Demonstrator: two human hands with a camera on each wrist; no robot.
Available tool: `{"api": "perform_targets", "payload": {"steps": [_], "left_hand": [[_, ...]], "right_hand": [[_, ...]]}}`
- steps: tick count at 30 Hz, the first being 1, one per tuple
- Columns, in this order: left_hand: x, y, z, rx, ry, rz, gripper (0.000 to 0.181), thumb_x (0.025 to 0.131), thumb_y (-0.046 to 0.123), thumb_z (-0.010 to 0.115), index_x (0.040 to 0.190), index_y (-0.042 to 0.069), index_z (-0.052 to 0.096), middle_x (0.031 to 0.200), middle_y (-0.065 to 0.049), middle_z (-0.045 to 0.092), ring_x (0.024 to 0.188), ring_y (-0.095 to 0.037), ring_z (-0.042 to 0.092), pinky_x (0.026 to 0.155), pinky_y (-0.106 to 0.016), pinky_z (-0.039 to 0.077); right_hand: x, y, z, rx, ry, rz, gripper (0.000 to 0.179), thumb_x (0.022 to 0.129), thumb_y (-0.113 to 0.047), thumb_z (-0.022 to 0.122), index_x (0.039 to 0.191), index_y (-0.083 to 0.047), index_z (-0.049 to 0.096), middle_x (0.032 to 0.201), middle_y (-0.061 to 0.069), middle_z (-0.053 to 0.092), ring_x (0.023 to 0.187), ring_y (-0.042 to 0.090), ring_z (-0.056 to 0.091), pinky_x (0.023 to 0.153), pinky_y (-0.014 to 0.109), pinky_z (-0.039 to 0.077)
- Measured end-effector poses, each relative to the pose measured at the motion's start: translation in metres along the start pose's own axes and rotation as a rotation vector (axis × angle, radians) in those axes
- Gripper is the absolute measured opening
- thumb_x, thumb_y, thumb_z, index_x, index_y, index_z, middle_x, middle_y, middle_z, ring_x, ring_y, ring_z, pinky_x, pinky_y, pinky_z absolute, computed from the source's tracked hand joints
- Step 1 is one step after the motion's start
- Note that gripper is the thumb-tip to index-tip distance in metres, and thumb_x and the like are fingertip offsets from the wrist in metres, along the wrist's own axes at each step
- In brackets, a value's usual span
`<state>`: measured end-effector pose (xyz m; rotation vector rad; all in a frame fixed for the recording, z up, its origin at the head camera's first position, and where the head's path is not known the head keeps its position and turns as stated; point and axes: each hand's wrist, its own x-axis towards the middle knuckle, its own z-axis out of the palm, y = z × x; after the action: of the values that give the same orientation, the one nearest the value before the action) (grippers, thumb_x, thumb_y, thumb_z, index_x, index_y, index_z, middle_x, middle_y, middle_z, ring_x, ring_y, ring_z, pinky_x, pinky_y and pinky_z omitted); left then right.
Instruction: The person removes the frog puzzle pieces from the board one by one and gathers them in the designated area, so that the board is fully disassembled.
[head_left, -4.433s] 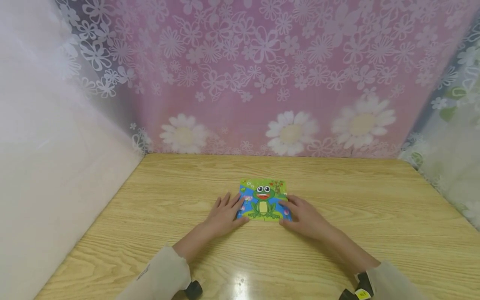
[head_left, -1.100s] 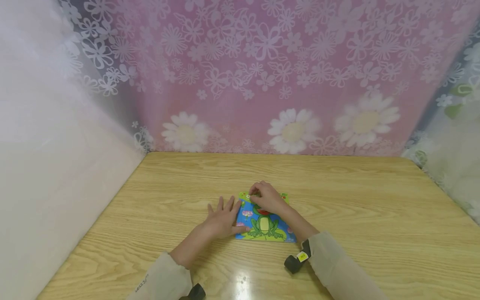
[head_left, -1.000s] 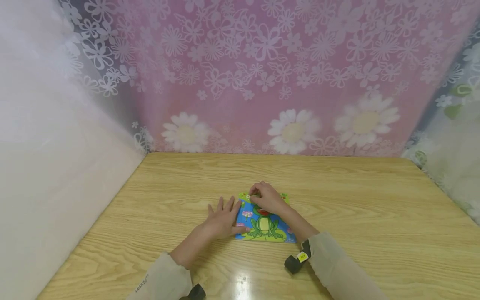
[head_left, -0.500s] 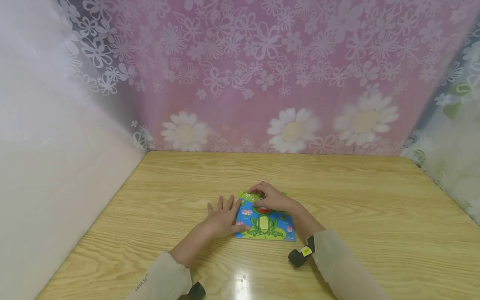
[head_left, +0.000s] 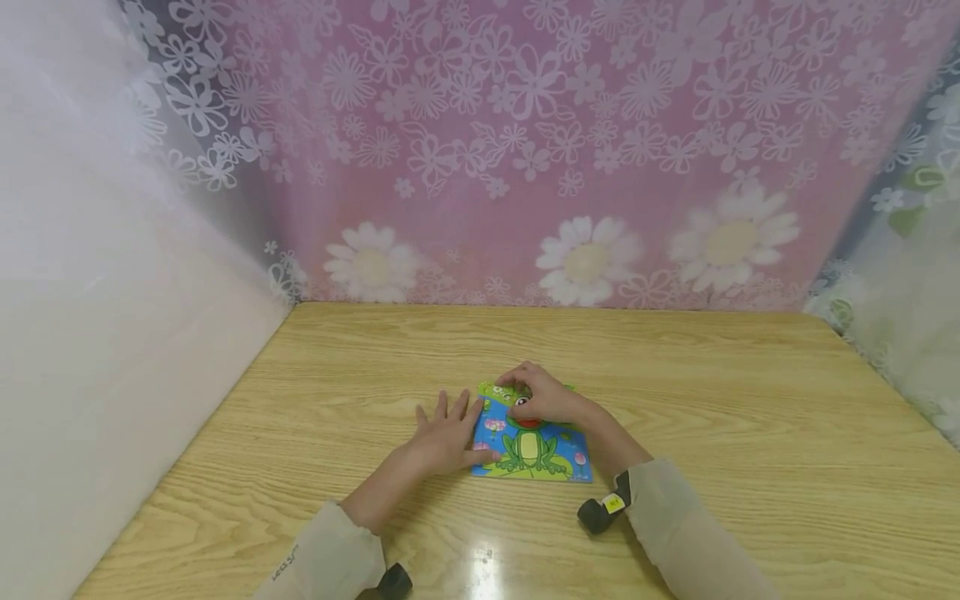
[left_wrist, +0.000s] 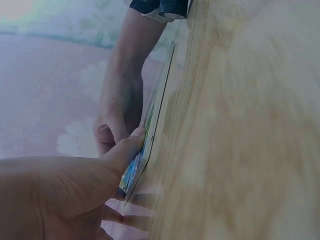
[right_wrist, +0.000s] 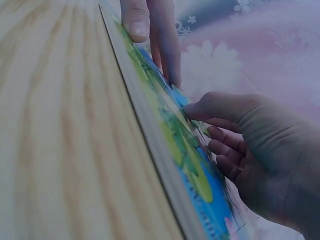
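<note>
A thin board [head_left: 531,454] printed with a green cartoon frog on blue, with the look of a jigsaw puzzle, lies flat on the table. My left hand [head_left: 444,442] rests spread at its left side, thumb over the picture's lower left and the other fingers reaching past the edge. Over the frog's head arches my right hand [head_left: 549,397], hiding the upper right part of the picture. In the right wrist view, its thumb [right_wrist: 197,110] touches the printed face [right_wrist: 167,120] while the other fingers curl behind. I cannot tell whether a piece is between them.
The wood-grain table [head_left: 375,350] meets a pink flowered curtain [head_left: 480,167] at the back. A pale sheet [head_left: 112,333] closes the left side, and a flowered one [head_left: 907,333] the right. Black wrist cameras [head_left: 596,515] hang below both sleeves.
Since the oldest frame, the board has come nearer to me. My right hand has gone from its right edge to the frog's head, lately shifting slightly right. The left hand keeps steady lately.
</note>
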<state>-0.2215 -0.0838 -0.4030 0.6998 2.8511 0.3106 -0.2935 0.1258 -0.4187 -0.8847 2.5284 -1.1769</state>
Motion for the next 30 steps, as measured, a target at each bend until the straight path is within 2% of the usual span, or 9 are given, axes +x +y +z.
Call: {"api": "perform_targets", "payload": {"steps": [10, 19, 25, 30], "left_hand": [[-0.001, 0.002, -0.002, 0.011, 0.001, -0.005, 0.087, 0.084, 0.062, 0.048, 0.146, 0.005, 0.023, 0.148, -0.021, 0.016, 0.13, -0.05, 0.008, 0.092, -0.07, 0.011], [0.0, 0.0, -0.002, 0.009, -0.003, 0.001, 0.088, 0.084, 0.062, 0.049, 0.146, 0.005, 0.023, 0.149, -0.02, 0.014, 0.13, -0.049, 0.007, 0.092, -0.071, 0.01], [0.001, -0.002, 0.0, 0.022, -0.001, -0.002, 0.089, 0.084, 0.064, 0.047, 0.146, 0.006, 0.022, 0.149, -0.02, 0.014, 0.13, -0.049, 0.007, 0.092, -0.07, 0.011], [-0.002, -0.001, -0.001, 0.014, -0.004, 0.003, 0.088, 0.084, 0.063, 0.048, 0.146, 0.005, 0.023, 0.148, -0.021, 0.015, 0.13, -0.05, 0.007, 0.092, -0.071, 0.011]], "right_hand": [[0.0, -0.008, -0.002, -0.047, -0.001, 0.0, 0.047, 0.08, -0.012, 0.069, 0.124, -0.005, 0.054, 0.116, 0.009, 0.044, 0.101, 0.025, 0.044, 0.079, 0.038, 0.045], [0.002, -0.01, -0.003, -0.122, 0.005, -0.013, 0.046, 0.08, -0.011, 0.069, 0.123, -0.004, 0.056, 0.11, 0.008, 0.049, 0.096, 0.023, 0.047, 0.075, 0.035, 0.047], [0.003, -0.013, -0.001, -0.221, 0.02, -0.023, 0.043, 0.081, -0.014, 0.069, 0.122, -0.005, 0.058, 0.11, 0.008, 0.052, 0.096, 0.022, 0.049, 0.076, 0.037, 0.047], [0.002, -0.015, 0.0, -0.257, 0.03, -0.025, 0.041, 0.081, -0.014, 0.068, 0.12, -0.005, 0.058, 0.11, 0.007, 0.053, 0.097, 0.022, 0.051, 0.078, 0.037, 0.047]]}}
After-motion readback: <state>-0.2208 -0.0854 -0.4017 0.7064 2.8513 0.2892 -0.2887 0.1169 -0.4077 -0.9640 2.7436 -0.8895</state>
